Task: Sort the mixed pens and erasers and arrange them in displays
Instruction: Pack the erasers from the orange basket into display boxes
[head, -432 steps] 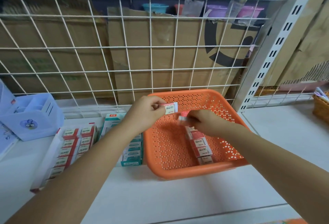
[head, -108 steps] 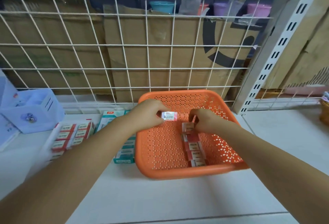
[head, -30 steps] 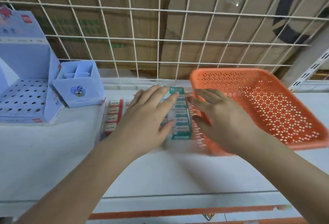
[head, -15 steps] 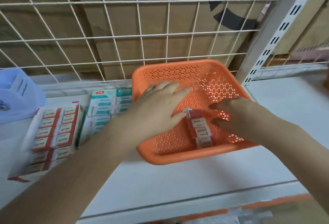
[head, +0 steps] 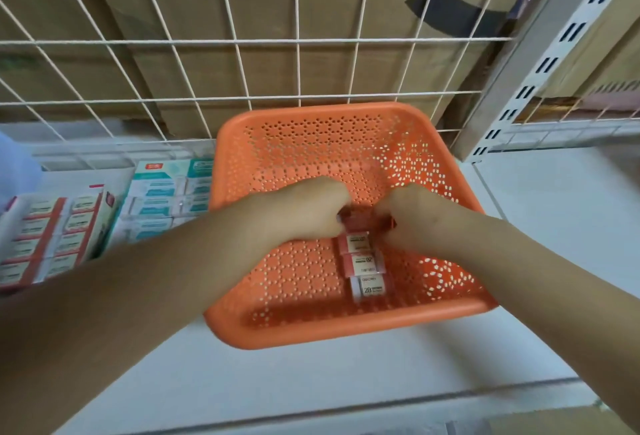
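Far left on the white shelf (head: 311, 386): an open display box (head: 52, 237) with red-banded erasers in 2 columns, labels up. Just beside it on its right, a teal-and-white box (head: 166, 199) of sleeved erasers, its right edge touching or nearly touching the orange basket (head: 346, 334).

The left hand (head: 308, 209) reaches over the basket's left wall. Its fingers are curled inward and pinch the left end of the far eraser (head: 362, 223), a reddish piece blurred in this view.

The basket is perforated and sits flat on the shelf against the wire grid panel (head: 298, 43), with cardboard cartons (head: 214, 2) behind the grid. A row of erasers (head: 363, 265) runs front to back on the basket floor, right of centre. 3 lie in plain view end to end, printed sleeves up, the nearest close to the front wall. The far eraser is at the back end of this row.

The right hand (head: 415, 223) comes in from the right, fingers curled, clasping the right end of the same far eraser. The fingertips are hidden beneath the knuckles.

Far right: a slotted metal upright (head: 540, 54) stands at the shelf's back corner.
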